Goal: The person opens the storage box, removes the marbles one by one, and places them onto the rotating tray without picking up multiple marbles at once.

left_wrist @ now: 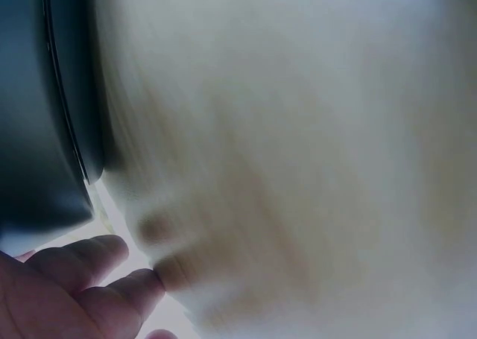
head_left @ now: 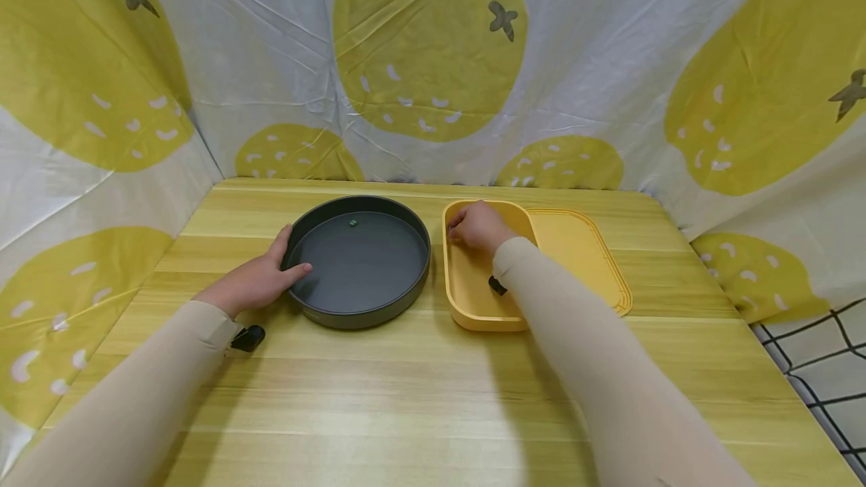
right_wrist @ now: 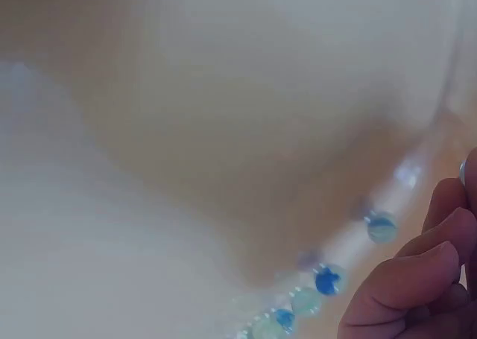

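A dark grey round pan (head_left: 358,265) with a low wall stands left of centre, holding one small greenish marble (head_left: 353,223) near its far side. My left hand (head_left: 260,276) rests at the pan's left rim, its thumb reaching over the edge and its fingers spread along the outside. To the right is a yellow rectangular box (head_left: 467,295). My right hand (head_left: 479,225) reaches into its far left corner and pinches a marble (right_wrist: 462,172), mostly hidden by the fingers. Several blue and pale green glass marbles (right_wrist: 328,279) lie along the box's edge beside these fingers.
A flat yellow lid (head_left: 582,254) lies on the wooden table (head_left: 379,397) to the right of the box, partly behind it. Curtains with a yellow fruit print (head_left: 429,43) enclose the back and sides. A black wire grid (head_left: 825,389) stands at the right edge.
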A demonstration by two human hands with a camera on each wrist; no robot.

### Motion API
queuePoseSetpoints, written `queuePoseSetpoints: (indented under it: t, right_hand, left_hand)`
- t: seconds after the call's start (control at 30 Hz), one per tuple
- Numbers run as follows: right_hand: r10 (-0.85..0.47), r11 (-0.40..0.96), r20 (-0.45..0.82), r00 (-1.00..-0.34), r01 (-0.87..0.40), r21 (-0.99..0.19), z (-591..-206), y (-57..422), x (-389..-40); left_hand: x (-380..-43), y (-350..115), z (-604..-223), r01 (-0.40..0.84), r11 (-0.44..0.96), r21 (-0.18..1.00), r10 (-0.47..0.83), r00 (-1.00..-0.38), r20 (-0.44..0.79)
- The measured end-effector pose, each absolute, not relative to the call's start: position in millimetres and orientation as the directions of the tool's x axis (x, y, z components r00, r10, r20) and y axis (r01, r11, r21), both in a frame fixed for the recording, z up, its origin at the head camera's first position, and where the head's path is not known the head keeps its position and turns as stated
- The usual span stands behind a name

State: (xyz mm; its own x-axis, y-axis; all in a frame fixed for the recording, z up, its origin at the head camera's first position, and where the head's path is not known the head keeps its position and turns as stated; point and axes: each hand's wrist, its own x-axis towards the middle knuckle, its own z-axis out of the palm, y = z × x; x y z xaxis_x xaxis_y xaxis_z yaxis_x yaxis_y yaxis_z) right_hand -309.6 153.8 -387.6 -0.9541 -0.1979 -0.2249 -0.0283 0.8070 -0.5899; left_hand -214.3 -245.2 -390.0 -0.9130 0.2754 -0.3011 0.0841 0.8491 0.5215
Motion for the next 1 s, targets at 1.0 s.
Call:
queuePoseSetpoints:
  t: [1.0]
  right_hand:
    - [-0.243, 0.51, -0.195, -0.95, 0.046, -0.859, -330.4, 127.3, -294.4]
  left_hand:
    - [-214.0, -245.3, -390.2, 0.083, 0.843, 0.531, 0.279, -0.912, -0.3]
